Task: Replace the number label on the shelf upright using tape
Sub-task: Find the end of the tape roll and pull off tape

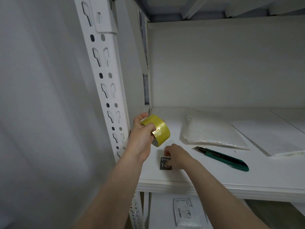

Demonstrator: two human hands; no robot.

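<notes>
My left hand point(142, 134) grips a yellowish roll of clear tape point(158, 129), held above the white shelf board point(206, 176) close to the perforated white shelf upright point(105, 90). A clear strip runs from the roll down to my right hand point(176, 156), whose fingers pinch its free end. Under that hand a small dark number label point(164, 164) lies flat on the board, partly covered by my fingers. The upright's face shows no label in view.
A green utility knife point(222, 158) lies on the board right of my right hand. Behind it are clear plastic bags point(212, 129) and white sheets point(267, 133). A bagged packet with a printed sticker point(184, 212) sits on the shelf below. A white wall stands left.
</notes>
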